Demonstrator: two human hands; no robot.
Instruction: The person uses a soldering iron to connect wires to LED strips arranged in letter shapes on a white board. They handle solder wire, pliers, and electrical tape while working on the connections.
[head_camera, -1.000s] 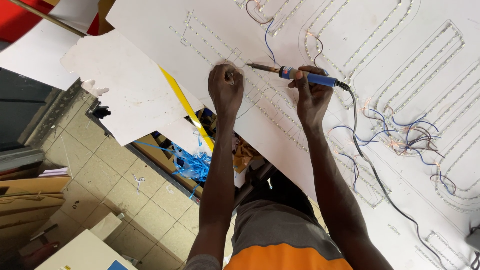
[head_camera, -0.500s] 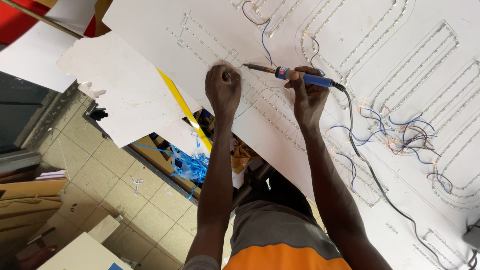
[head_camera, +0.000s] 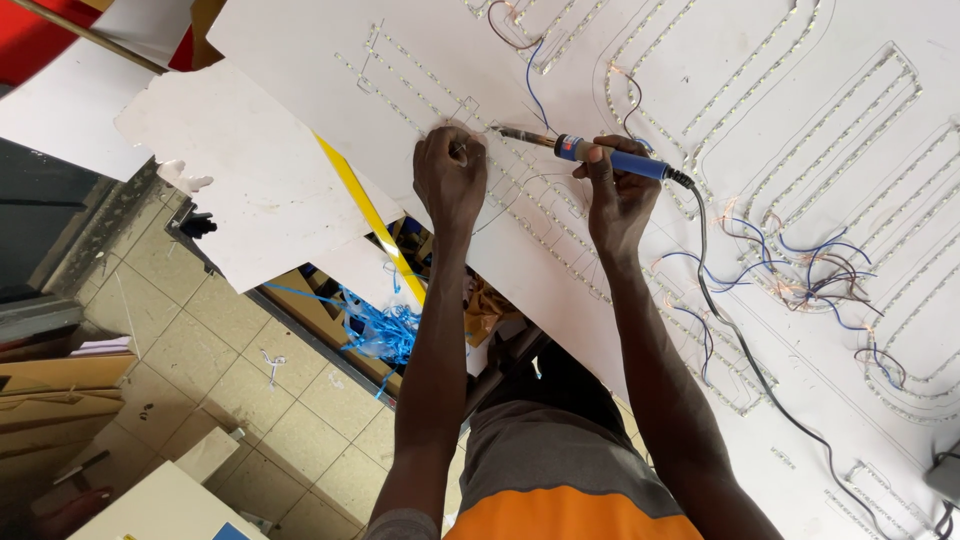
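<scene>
white sign board (head_camera: 640, 60), blue-handled soldering iron (head_camera: 590, 152)

Bright, even daylight floods the scene, and the white board (head_camera: 800, 330) takes it full on, close to washed out toward the upper right yet with no hard glare spot. Shadows are soft: a faint one sits under the right hand (head_camera: 620, 195) and along the soldering iron (head_camera: 590, 152). The dark gap at the far left is dim and loses detail. Focus is crisp on the board and hands; the tiled floor (head_camera: 200, 350) is slightly softer, and the wide lens stretches things at the corners.
</scene>
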